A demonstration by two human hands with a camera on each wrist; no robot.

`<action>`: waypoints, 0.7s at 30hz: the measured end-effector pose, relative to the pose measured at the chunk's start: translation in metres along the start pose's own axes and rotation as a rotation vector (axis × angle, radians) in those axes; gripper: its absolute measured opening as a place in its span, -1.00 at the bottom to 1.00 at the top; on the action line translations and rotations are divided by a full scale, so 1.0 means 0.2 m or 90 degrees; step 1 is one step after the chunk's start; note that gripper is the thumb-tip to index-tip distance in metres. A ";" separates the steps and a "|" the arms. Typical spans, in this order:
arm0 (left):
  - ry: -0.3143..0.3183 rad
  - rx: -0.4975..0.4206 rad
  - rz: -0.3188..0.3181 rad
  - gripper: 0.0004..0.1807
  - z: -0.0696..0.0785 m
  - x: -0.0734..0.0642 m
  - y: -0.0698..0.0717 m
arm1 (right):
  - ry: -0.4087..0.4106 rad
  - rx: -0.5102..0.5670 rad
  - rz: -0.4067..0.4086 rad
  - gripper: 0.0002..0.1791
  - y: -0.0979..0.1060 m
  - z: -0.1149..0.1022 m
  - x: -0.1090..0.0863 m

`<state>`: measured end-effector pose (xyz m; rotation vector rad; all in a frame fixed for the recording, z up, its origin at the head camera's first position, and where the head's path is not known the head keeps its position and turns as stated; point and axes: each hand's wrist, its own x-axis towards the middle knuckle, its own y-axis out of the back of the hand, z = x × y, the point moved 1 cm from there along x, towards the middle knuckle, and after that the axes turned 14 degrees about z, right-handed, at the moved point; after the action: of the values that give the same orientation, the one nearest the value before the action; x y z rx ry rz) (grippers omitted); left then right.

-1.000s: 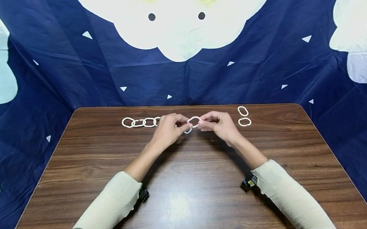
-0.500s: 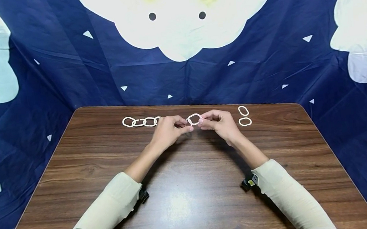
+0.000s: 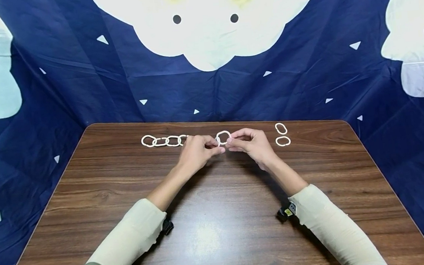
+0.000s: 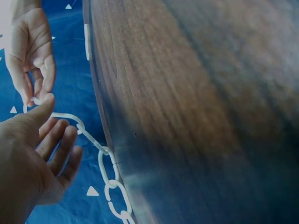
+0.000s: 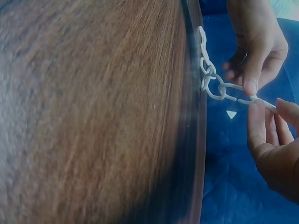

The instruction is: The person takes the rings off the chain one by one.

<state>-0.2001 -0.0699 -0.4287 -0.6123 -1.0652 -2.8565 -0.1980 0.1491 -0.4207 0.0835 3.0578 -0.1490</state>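
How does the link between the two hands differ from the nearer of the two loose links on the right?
The held link is pinched by the right hand; the loose link is touched by no hand.
The held link is raised off the table, while the loose link lies flat on it.
The held link overlaps the chain's end; the loose link sits apart from the chain.
Both are pale and ring-shaped.

A person's left arm (image 3: 130,234) and right arm (image 3: 333,220) reach forward and angle inward, the left hand (image 3: 198,149) and right hand (image 3: 252,145) close together at the fingertips, each pinching between thumb and fingers.
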 end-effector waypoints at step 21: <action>0.007 0.022 0.011 -0.85 0.01 0.00 0.02 | -0.030 0.047 0.032 -0.90 0.00 0.03 -0.02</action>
<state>-0.1989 -0.0724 -0.4241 -0.6001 -1.0998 -2.8173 -0.1943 0.1475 -0.4259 0.1579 3.0004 -0.2579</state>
